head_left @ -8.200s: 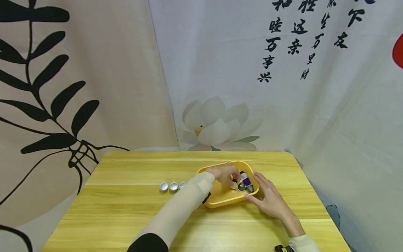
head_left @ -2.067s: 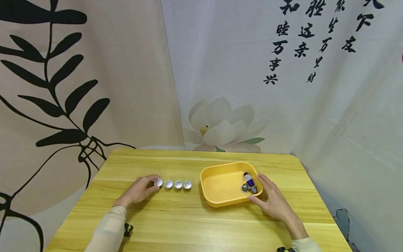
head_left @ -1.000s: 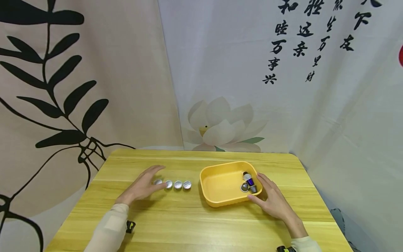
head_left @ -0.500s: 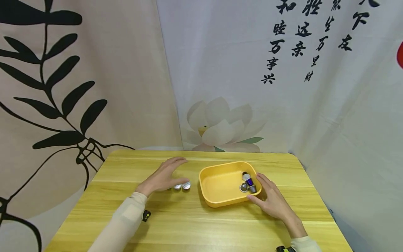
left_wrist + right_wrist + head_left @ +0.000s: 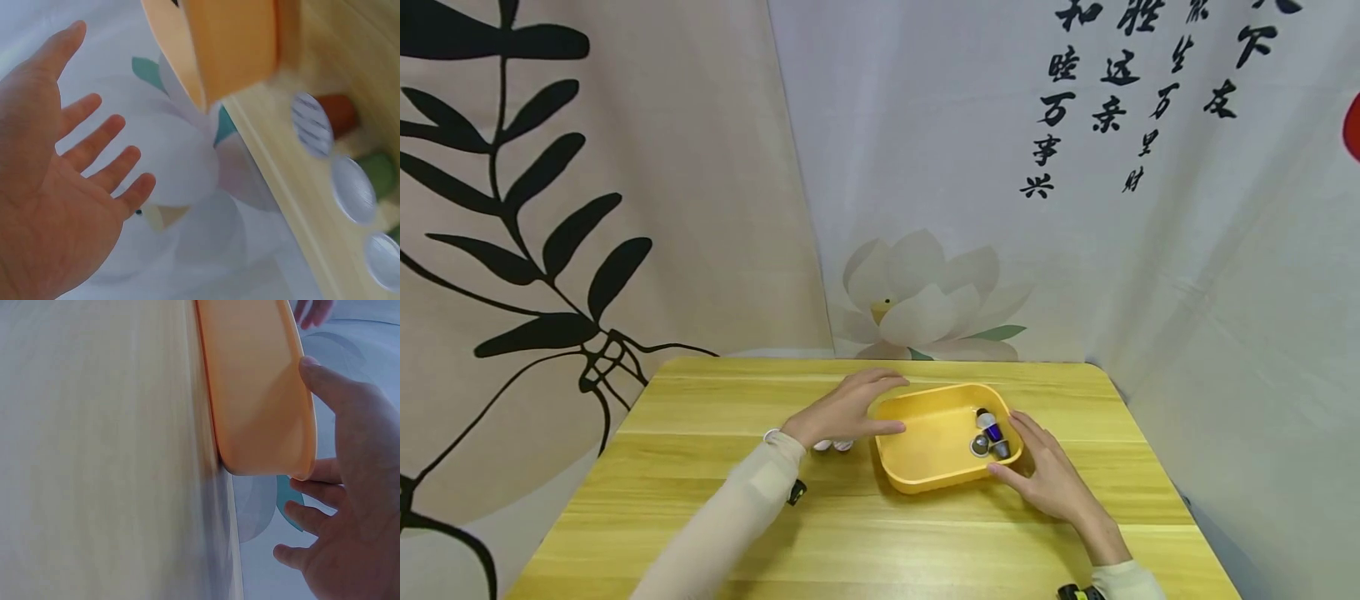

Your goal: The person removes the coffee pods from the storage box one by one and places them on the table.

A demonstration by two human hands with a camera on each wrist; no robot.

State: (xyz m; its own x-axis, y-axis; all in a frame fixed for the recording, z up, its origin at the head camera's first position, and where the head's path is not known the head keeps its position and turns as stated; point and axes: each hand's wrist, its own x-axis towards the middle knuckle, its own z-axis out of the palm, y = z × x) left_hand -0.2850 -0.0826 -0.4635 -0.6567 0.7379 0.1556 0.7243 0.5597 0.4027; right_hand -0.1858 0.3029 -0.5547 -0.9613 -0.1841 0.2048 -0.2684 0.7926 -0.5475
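A yellow plastic basket [image 5: 936,482] stands on the wooden table. Several coffee capsules, one of them purple [image 5: 993,433], lie in its right end. My left hand [image 5: 842,410] hovers at the basket's left end, fingers spread and thumb reaching over the rim; the palm holds nothing. Beneath and behind that wrist is a row of upright coffee capsules with silver lids [image 5: 354,189], partly hidden in the head view; a reddish-brown one [image 5: 339,114] and green ones show in the left wrist view. My right hand [image 5: 1051,482] rests against the basket's right corner, thumb on the near rim, fingers along the end wall.
The wooden table [image 5: 925,550] has its far edge close behind the basket. A printed cloth [image 5: 940,167] with a lotus, a black plant and dark characters hangs behind and to the sides. Black wrist devices [image 5: 797,492] sit on both forearms.
My left hand placed a capsule at the row's left end, let go of it, then moved right across the row to the basket. Earlier it reached into the basket. The right hand stayed at its corner.
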